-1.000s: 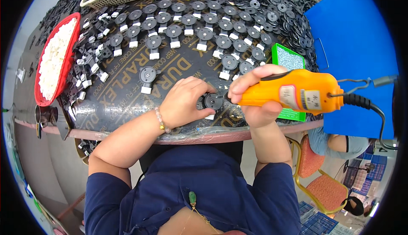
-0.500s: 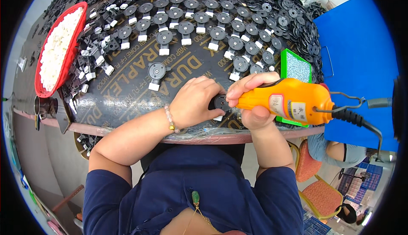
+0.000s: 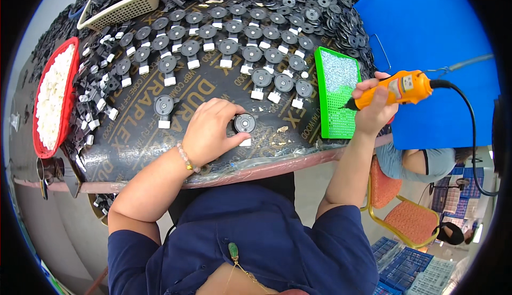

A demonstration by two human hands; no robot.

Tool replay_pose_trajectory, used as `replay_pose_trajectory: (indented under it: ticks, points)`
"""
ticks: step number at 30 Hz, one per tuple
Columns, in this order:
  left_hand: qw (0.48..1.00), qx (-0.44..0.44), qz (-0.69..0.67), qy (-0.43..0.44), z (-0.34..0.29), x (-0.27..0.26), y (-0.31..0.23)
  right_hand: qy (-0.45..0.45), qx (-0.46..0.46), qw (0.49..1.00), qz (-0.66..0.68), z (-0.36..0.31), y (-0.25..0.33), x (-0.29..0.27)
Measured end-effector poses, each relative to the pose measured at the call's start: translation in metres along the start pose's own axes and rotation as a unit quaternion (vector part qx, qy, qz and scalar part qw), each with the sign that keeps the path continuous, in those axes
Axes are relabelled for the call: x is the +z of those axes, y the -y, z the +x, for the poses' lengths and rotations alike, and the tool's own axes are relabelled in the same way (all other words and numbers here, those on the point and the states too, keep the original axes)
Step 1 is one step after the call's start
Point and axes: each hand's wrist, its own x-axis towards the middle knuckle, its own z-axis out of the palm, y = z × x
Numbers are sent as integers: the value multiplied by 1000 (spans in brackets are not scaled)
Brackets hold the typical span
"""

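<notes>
An assembly workshop: the bench (image 3: pixel 133 148) bears rows of matching parts (image 3: pixel 229 46) beyond the left grip (image 3: pixel 212 128); the right grip (image 3: pixel 376 107) holds a corded driver (image 3: pixel 408 88) near a tray (image 3: pixel 322 95).

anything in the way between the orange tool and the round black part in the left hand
Nothing visible blocks it: the straight path from the orange tool to the round black part passes over only the green tray and tabletop.
</notes>
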Motion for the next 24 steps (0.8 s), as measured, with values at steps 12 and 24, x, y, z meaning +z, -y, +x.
replay_pose_trajectory:
  ticks: [12, 24]
  points:
    - [1000, 19, 11, -9, 1, 1, -1, -80, -3, 996, -25, -6, -35, -37]
    - [999, 42, 16, -15, -1, 3, -3, -22, -25, 990, 138, -13, 31, 9]
